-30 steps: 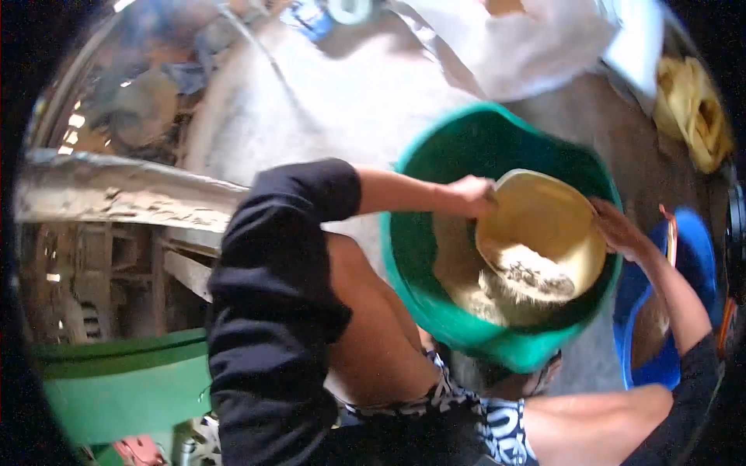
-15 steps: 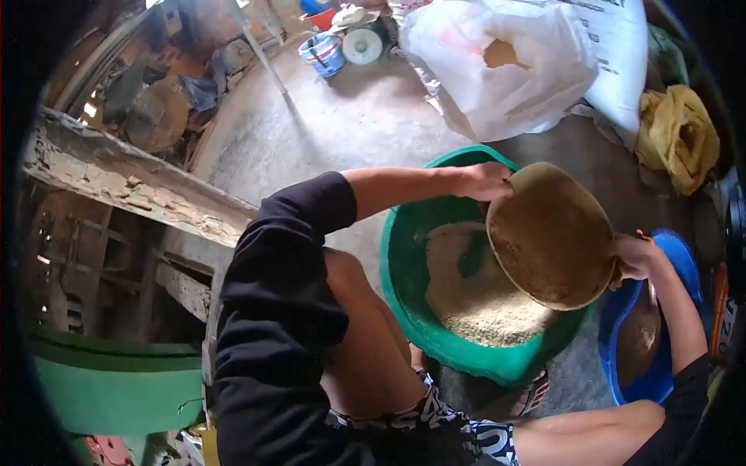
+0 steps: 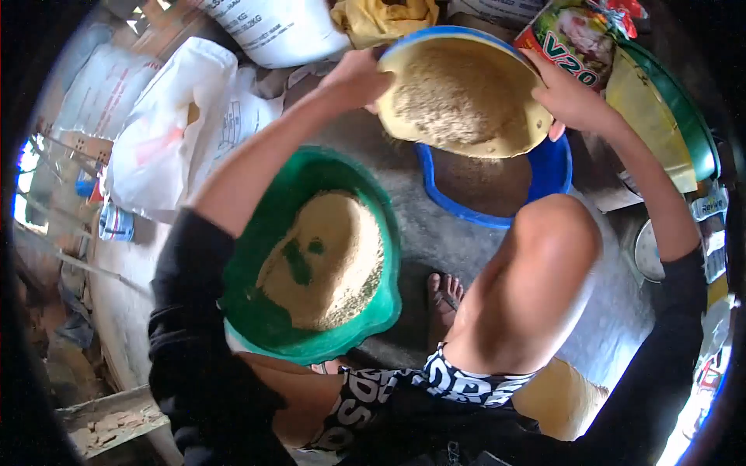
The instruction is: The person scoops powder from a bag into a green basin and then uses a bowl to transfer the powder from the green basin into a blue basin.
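My left hand [image 3: 353, 81] grips the left rim of a round, pale yellow sieve [image 3: 509, 147]. On the opposite rim my right hand [image 3: 573, 99] is closed, thumb along the edge. Coarse, pale meal [image 3: 451, 97] lies inside, heaped toward the side nearest me. The sieve is held over a blue basin [image 3: 430, 185], covering its far part; brownish grain or meal shows in the basin's near part. To the left, a green basin [image 3: 249, 314] on the floor holds a mound of fine, pale meal [image 3: 330, 241], with bare green patches showing through.
White sacks [image 3: 175, 132] stand at the back left, with a yellow sack [image 3: 385, 22] beyond the sieve. A printed V20 bag [image 3: 571, 50] and another green basin [image 3: 684, 116] stand at the right. My bent knee [image 3: 556, 233] rises close to the blue basin.
Both hands have carried the sieve from above the green basin to over the blue one, and it now shows its meal. The view has turned right.
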